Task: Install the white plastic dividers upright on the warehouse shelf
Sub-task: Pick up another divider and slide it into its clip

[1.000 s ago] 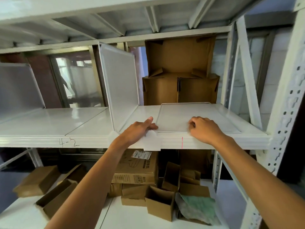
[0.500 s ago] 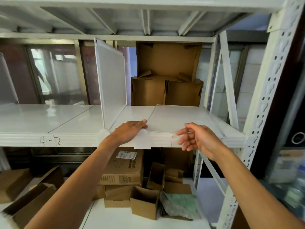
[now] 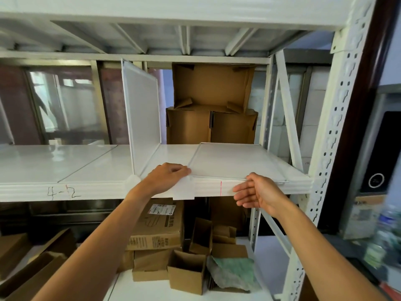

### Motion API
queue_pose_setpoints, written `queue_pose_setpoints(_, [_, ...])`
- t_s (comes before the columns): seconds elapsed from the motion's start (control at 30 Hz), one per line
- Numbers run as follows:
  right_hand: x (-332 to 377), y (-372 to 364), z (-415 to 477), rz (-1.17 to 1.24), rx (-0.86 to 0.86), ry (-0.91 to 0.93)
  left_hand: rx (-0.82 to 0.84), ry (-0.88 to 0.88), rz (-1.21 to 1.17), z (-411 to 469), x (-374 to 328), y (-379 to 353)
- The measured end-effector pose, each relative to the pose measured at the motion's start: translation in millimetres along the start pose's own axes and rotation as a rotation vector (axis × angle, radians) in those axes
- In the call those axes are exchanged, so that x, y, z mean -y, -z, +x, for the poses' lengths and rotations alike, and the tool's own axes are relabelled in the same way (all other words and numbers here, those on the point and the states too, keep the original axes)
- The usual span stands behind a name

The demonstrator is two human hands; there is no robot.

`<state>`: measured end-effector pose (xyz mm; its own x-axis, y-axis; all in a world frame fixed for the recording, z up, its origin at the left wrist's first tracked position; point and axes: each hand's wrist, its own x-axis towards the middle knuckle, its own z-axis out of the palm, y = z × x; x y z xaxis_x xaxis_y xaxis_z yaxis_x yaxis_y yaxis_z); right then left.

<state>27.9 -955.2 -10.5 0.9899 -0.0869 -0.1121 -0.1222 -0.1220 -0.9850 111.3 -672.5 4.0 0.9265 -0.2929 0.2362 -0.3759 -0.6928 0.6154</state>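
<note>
One white plastic divider (image 3: 142,118) stands upright on the white shelf (image 3: 65,166), its foot clipped at the front lip. A second white divider (image 3: 234,161) lies flat on the shelf's right part. My left hand (image 3: 167,177) lies palm-down over the flat divider's front-left corner, fingers curled on it, just above a white tab (image 3: 183,191) that hangs over the lip. My right hand (image 3: 258,194) is in front of the shelf lip, fingers apart, with only its thumb touching the flat divider's front edge. A red mark (image 3: 221,188) sits on the lip between my hands.
Brown cardboard boxes (image 3: 212,105) stand behind the shelf's back edge. A perforated post (image 3: 325,148) and a diagonal brace (image 3: 288,118) bound the shelf's right end. More boxes (image 3: 158,231) and green wrap (image 3: 234,272) lie on the lower shelf. "4-2" (image 3: 63,192) is written on the lip.
My right hand came off the top of the flat divider and dropped in front of the shelf lip, its fingers spreading. My left hand stayed on the corner. The view shifted right.
</note>
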Motion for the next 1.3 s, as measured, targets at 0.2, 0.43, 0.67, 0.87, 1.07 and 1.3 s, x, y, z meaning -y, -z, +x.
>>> queue_pose_setpoints(0.2, [1.6, -9.3, -3.2, 0.021, -0.11, 0.067, -0.005, 0.008, -0.018, -2.0, -3.7, -0.7])
queue_pose_setpoints(0.43, [33.6, -27.3, -3.6, -0.025, -0.341, 0.28, 0.002, 0.002, -0.056, -4.0, -8.5, 2.7])
queue_pose_setpoints(0.67, [92.6, -49.0, 9.6, -0.115, -0.264, 0.302, 0.003, 0.014, 0.005, -6.5, -18.3, 9.2])
queue_pose_setpoints(0.87, [128.3, -82.8, 15.7, -0.288, -0.153, 0.218, -0.111, 0.082, 0.052, -3.1, -23.6, 16.8])
queue_pose_setpoints(1.07, [150.4, -118.2, 12.7, -0.278, -0.154, 0.201, -0.16, 0.002, 0.306, -2.2, -30.4, 25.3])
queue_pose_setpoints(1.3, [171.3, -142.1, 14.5, -0.406, -0.146, 0.328, -0.208, -0.147, 0.392, 3.2, -53.3, 53.3])
